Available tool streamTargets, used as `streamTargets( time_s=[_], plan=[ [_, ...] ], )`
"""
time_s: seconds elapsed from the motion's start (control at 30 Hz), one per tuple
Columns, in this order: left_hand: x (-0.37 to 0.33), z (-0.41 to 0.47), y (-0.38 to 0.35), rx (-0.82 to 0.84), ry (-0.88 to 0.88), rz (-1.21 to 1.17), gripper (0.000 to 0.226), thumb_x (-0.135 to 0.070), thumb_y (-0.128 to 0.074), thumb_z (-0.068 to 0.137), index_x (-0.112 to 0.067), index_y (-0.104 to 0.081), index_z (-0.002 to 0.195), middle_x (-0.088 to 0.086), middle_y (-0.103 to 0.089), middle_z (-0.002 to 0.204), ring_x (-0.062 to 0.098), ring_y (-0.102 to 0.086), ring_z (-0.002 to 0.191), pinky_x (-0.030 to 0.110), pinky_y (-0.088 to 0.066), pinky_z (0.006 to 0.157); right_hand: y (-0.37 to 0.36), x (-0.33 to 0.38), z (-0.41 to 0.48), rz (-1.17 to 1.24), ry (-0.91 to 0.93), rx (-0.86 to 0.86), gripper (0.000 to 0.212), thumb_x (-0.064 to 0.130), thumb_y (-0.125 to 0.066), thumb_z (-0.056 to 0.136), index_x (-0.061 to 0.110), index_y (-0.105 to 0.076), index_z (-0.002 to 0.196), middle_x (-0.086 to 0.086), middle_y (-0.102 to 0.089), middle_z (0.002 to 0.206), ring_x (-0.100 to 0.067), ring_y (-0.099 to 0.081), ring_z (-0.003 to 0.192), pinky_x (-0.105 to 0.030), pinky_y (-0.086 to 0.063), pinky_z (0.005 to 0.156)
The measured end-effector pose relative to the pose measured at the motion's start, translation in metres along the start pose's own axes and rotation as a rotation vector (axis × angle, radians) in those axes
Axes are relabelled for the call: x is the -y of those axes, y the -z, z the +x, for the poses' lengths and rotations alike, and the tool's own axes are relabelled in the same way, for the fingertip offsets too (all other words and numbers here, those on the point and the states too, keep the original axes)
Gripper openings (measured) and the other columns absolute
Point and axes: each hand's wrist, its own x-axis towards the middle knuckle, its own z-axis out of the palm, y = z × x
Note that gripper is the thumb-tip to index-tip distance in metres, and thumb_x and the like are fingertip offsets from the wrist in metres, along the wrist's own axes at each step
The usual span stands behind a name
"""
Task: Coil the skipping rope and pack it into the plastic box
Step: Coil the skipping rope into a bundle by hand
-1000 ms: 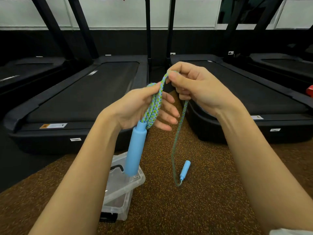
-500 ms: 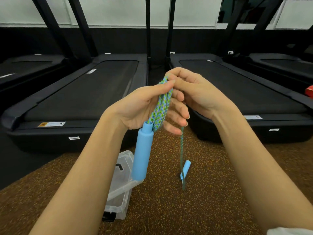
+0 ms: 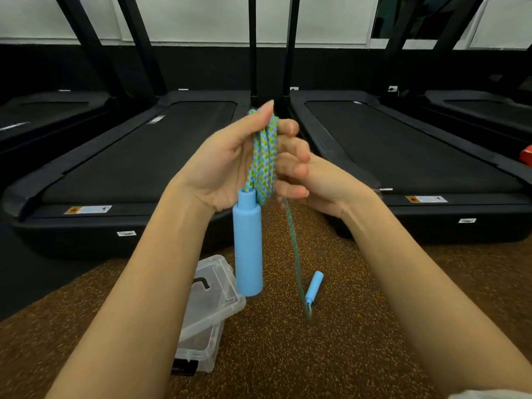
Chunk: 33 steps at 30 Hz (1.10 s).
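My left hand (image 3: 224, 165) is raised in the centre, closed around several loops of the green-and-blue braided skipping rope (image 3: 264, 156). One blue handle (image 3: 248, 249) hangs straight down from that bundle. My right hand (image 3: 331, 182) sits just behind and below the left hand's fingers, at the trailing strand (image 3: 293, 246); its fingertips are hidden. That strand drops to the floor, where the second blue handle (image 3: 314, 287) lies tilted. The clear plastic box (image 3: 201, 349) rests on the floor under my left forearm with its lid (image 3: 221, 295) swung up.
The floor is brown speckled rubber (image 3: 345, 341). Black treadmills stand side by side ahead, one on the left (image 3: 138, 162) and one on the right (image 3: 403, 156). A red object (image 3: 526, 155) shows at the far right edge.
My right hand has come down from the top of the bundle to below the left hand's fingers. Another loop now lies in the left hand, and the hanging strand is shorter.
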Motion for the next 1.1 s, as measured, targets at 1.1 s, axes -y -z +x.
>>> streamTargets(
  time_s=[1.1],
  plan=[
    [-0.003, -0.001, 0.007, -0.82, -0.228, 0.581, 0.033, -0.036, -0.03, 0.1, -0.014, -0.055, 0.099, 0.005, -0.069, 0.097, 0.018, -0.07, 0.079, 0.036, -0.059, 0.069, 0.01, 0.037, -0.024, -0.399, 0.017, 0.123, 0.017, 0.011, -0.064, 0.083, -0.004, -0.067, 0.09, -0.002, -0.046, 0.05, -0.006, -0.035, 0.035, -0.016, -0.037, 0.039]
  ],
)
